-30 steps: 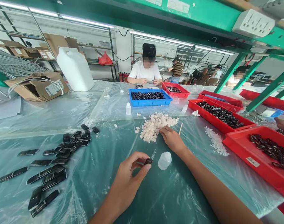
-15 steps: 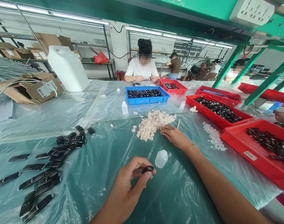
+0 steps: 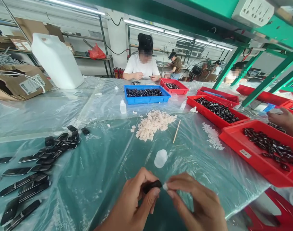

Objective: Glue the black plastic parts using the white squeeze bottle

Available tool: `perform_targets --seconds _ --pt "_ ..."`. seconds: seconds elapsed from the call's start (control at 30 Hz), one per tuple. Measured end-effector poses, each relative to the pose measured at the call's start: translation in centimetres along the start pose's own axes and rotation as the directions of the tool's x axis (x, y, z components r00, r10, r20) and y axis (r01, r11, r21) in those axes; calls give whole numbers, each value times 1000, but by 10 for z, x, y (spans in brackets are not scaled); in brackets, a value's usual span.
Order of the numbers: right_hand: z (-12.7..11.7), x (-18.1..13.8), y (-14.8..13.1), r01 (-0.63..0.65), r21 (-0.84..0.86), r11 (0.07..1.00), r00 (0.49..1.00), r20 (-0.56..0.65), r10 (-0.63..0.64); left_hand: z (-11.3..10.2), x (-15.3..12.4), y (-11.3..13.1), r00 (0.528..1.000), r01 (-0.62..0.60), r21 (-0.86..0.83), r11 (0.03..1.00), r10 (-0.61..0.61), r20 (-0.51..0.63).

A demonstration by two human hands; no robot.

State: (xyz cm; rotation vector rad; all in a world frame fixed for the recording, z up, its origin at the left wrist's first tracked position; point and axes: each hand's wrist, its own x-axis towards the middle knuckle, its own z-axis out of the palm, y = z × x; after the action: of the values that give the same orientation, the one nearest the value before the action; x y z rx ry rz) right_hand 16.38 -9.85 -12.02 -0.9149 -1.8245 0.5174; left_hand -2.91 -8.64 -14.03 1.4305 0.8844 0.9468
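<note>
My left hand (image 3: 139,199) is closed around a small black plastic part (image 3: 152,186), pinched between thumb and fingers. Just to its right, my right hand (image 3: 194,200) pinches a small whitish piece (image 3: 165,186) at the fingertips, close to the black part's end; whether the two touch I cannot tell. Beyond both hands stands a small translucent cup (image 3: 160,158). Farther off lies a heap of pale pinkish-white pieces (image 3: 154,124), with a thin wooden stick (image 3: 176,131) to its right. Many black, elongated parts (image 3: 38,179) are piled on the left.
Red trays (image 3: 233,141) of black parts line the right side. A blue tray (image 3: 148,100) stands at the back, near a small white bottle (image 3: 123,106). Across the table sits a co-worker (image 3: 142,65). A large white jug (image 3: 56,62) and an open carton (image 3: 21,84) stand back left.
My right hand has come back from the pale heap to beside my left hand, with a whitish piece in its fingertips. The wooden stick now lies on the table. The view has shifted slightly.
</note>
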Motion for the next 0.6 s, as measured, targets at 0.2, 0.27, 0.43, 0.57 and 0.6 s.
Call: perform_targets --seconds 0.2,0.27,0.43,0.57,0.6 --pt "28 -17 7 -70 83 994 990 -116 79 5 -3 0 998 -54 -24 998 55 43" --pt "33 -17 6 -109 151 983 982 -135 129 6 -2 0 998 -41 -41 998 43 47" --pt "29 -15 5 -198 215 956 977 -41 211 4 -1 -11 997 -33 -37 999 36 72" --pt "17 -11 4 -202 172 964 974 137 180 3 -4 -26 998 5 46 999 -8 70" --pt "13 -10 3 -213 170 962 968 169 185 4 -4 -28 996 6 86 996 -13 83"
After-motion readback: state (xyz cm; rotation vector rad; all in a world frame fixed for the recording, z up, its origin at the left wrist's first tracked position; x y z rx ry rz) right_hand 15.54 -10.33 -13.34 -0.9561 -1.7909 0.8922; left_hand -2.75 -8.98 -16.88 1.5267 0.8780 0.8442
